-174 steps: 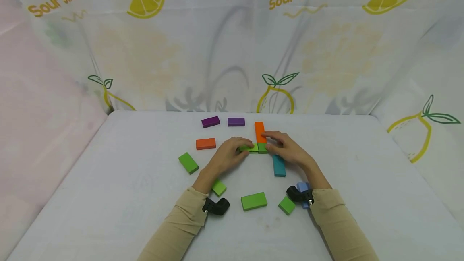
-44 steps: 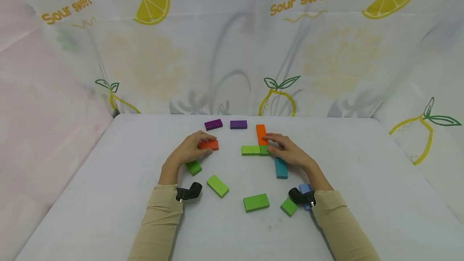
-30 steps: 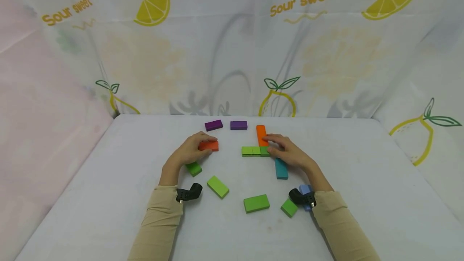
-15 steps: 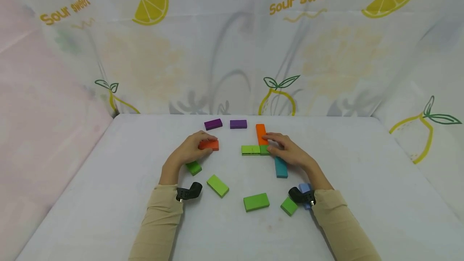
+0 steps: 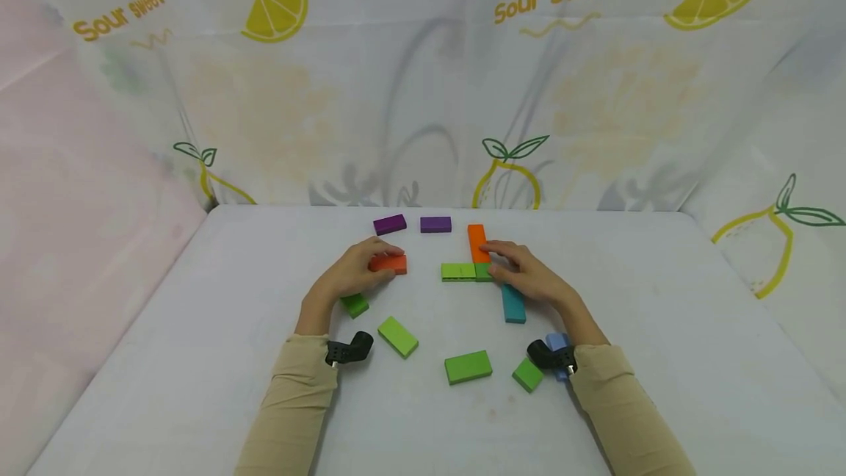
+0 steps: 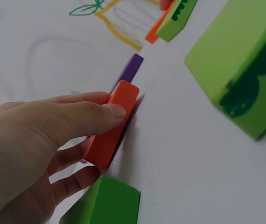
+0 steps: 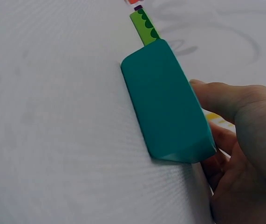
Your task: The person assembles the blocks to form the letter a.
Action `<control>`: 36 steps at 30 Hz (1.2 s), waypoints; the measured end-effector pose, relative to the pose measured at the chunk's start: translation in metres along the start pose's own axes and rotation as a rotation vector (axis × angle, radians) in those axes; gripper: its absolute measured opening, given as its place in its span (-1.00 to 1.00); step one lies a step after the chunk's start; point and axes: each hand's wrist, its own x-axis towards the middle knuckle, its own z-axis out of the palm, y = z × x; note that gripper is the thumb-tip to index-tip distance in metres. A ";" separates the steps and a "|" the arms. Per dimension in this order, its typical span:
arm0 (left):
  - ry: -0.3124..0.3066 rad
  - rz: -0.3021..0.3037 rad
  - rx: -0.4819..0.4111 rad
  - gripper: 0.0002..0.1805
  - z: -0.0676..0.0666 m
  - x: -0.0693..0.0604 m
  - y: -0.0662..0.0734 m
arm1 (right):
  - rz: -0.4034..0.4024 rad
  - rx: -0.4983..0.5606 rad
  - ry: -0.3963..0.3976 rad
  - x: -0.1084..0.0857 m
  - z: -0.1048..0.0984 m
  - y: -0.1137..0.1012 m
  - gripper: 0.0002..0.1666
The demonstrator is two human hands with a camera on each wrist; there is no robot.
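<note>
My left hand [image 5: 359, 268] pinches a red-orange wooden block [image 6: 114, 123] between thumb and fingers, low over the table at the left of the group. My right hand [image 5: 532, 275] rests at the right end of a joined row. One finger touches an upright-lying orange block [image 5: 476, 242], and the thumb is at a green block [image 5: 483, 272]. A light green block [image 5: 458, 272] adjoins that one on the left. Just below the right hand lies a teal block [image 7: 167, 102], which hides the right fingertips in the right wrist view.
Two purple blocks, one darker [image 5: 390, 224] and one lighter [image 5: 435, 224], lie at the back. Under the left wrist is a green block [image 5: 355, 305]. Nearer are a light green block [image 5: 398, 336], a long green one [image 5: 468, 367], a small green one [image 5: 527, 374] and a blue one [image 5: 557, 342].
My left hand left the light green block in the row and took hold of the red-orange block. Over the last half second it has shifted slightly right with it. The right hand stays put.
</note>
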 end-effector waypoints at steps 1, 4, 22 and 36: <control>0.000 0.003 0.000 -0.60 0.000 0.000 0.000 | 0.007 0.003 0.000 0.000 0.000 0.000 -0.46; -0.002 0.005 0.002 -0.59 0.001 0.000 0.002 | 0.025 -0.003 -0.001 0.000 0.000 0.000 -0.44; -0.006 0.046 -0.017 -0.58 0.007 0.005 0.013 | 0.034 -0.001 -0.008 -0.001 -0.001 0.000 -0.40; -0.007 0.077 -0.006 -0.61 0.015 0.010 0.018 | 0.036 0.011 -0.010 0.001 0.000 0.003 -0.42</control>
